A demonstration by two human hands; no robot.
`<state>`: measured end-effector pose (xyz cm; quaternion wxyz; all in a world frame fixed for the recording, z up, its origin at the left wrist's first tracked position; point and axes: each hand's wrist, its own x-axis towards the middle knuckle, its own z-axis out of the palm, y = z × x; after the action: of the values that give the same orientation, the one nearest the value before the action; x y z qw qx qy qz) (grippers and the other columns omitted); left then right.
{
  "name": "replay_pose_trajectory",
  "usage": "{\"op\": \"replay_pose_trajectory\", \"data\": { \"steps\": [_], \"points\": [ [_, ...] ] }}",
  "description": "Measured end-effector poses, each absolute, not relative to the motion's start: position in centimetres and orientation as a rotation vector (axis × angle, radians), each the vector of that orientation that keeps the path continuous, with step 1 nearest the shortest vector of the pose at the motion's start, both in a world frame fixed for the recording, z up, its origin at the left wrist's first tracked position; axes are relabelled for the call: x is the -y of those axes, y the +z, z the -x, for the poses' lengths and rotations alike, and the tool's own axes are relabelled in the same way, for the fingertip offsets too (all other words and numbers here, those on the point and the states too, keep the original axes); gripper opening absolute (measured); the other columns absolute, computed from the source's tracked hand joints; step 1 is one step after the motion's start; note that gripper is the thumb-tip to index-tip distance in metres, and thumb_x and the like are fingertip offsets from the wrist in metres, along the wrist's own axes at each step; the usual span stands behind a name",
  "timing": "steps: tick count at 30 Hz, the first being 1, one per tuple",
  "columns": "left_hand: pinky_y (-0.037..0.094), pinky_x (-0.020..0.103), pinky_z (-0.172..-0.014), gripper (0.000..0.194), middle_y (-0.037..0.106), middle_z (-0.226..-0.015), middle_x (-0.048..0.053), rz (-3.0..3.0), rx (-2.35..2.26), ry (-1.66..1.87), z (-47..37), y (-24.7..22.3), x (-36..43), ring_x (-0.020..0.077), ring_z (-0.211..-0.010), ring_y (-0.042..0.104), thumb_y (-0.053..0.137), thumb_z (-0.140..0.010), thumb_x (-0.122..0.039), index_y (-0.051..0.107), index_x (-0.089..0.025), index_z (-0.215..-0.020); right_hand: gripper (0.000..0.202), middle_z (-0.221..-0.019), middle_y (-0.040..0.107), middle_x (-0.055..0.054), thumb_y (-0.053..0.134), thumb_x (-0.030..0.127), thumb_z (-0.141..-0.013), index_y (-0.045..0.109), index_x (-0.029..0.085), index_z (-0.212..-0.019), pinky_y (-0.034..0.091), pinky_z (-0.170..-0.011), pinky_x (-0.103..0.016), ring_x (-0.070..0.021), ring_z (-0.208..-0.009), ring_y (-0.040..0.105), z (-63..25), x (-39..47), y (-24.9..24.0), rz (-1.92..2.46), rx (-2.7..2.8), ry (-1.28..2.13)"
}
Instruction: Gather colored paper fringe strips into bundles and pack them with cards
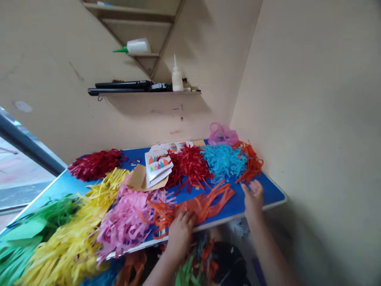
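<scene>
A strip of orange fringed paper (196,207) lies near the front edge of the blue table, its cut ends spread to both sides. My left hand (182,228) is on its middle, fingers bent over the paper and thumb hidden. My right hand (254,196) is raised over the table's right end, fingers apart, with nothing plainly in it. Just beyond it is a pile of orange fringe (251,162). Blue fringe (224,162) and red fringe (190,165) lie behind the orange strip. Pink fringe (131,218) is to the left of my left hand.
Yellow fringe (71,238) and green fringe (35,226) cover the table's left part. Printed white cards (157,167) rest on a brown envelope (137,178). A pink plastic bag (222,134) sits in the corner. Glue bottles (177,80) stand or lie on wall shelves.
</scene>
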<state>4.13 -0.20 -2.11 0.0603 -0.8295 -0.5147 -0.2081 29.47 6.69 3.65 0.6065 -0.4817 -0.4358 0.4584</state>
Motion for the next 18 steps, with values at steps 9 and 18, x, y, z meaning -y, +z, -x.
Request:
{"op": "replay_pose_trajectory", "data": {
  "steps": [9,18],
  "points": [
    [0.047,0.043,-0.084,0.014,0.068,-0.091,0.006,2.626,1.762,-0.556,-2.2,2.1,1.7,0.0245,-0.088,0.061,0.071,-0.075,-0.027,0.063,-0.020,-0.084,0.014,-0.108,0.074,-0.004,0.064,0.013,-0.078,0.070,0.023,-0.085,0.029,-0.106,-0.051,-0.0231,-0.109,0.062,-22.4,-2.6,-0.2,0.973,2.415,0.431],
    [0.046,0.037,-0.083,0.016,0.073,-0.084,0.001,2.506,2.017,-0.893,4.8,3.7,1.9,0.0211,-0.085,0.068,0.066,-0.082,-0.038,0.064,-0.024,-0.075,0.016,-0.102,0.075,-0.003,0.061,0.012,-0.083,0.070,0.024,-0.087,0.031,-0.101,-0.048,-0.0226,-0.103,0.064,-23.2,-3.0,-0.1,0.933,2.392,0.383]
  ]
}}
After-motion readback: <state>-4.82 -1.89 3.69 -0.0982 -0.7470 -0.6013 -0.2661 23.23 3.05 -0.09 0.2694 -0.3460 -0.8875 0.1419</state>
